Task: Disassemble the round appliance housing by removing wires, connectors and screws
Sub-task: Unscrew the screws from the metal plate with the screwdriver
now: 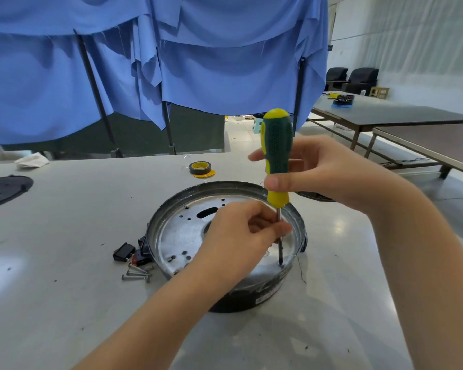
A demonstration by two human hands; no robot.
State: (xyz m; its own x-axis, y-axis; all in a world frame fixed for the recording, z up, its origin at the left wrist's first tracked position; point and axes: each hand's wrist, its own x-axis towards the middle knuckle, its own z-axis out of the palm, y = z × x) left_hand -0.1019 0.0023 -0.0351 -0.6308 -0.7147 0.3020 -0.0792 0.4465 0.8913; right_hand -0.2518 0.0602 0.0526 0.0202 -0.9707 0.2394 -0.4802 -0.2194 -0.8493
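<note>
Around: loose screws point(137, 273) and black switches point(130, 253) lie just left of the housing point(171, 231); tape roll point(200, 168) behind it.
Housing: round, open, silvery inside, on the worktop point(64, 236).
Right hand point(318, 172): grip curled round the upright screwdriver point(276, 156), tip inside the housing.
Left hand point(241, 233): grip pinching its shaft.

Upper half of the frame: you see blue cloth point(198, 62) draped over dark poles point(95, 89). Centre: a roll of tape point(200, 168), grey outside and yellow within, lies on the pale desk point(64, 263) above another yellow roll. Left edge: you find a black perforated disc point(4, 188), and above it a crumpled white cloth point(32, 160). Upper right: two dark-topped tables point(385, 113) stand well apart from your desk; the farther one carries a blue-and-black round object point(343, 101). Behind them stand two black armchairs point(358, 78) against the white wall.
</note>
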